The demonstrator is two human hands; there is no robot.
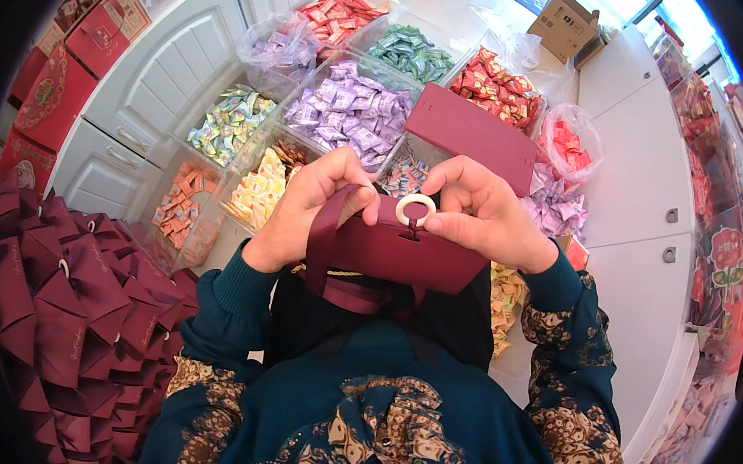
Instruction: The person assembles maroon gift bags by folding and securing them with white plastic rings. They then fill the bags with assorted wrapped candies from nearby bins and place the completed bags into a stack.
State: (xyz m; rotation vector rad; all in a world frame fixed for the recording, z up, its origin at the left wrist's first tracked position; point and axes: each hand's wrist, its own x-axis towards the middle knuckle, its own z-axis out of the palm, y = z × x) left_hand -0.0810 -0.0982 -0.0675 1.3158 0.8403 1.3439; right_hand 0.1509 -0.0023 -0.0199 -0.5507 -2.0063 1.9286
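A maroon gift box [402, 253] lies above my lap, a white ring [415, 210] at its upper edge with a maroon ribbon loop passing through a slot below it. My left hand [328, 207] pinches a wide maroon ribbon [323, 242] at the box's left end. With thumb and forefinger, my right hand [484, 213] touches the ring's right side; the curled fingers hide part of the box's edge. More maroon ribbon and a gold cord [337, 272] hang beneath the box.
Clear bins of wrapped sweets, purple [353, 110], green [411, 52] and red [495, 86], spread ahead. Flat maroon card [473, 136] rests across bins at the right. Many maroon boxes [80, 303] are stacked at the left. White cabinets [637, 172] stand on the right.
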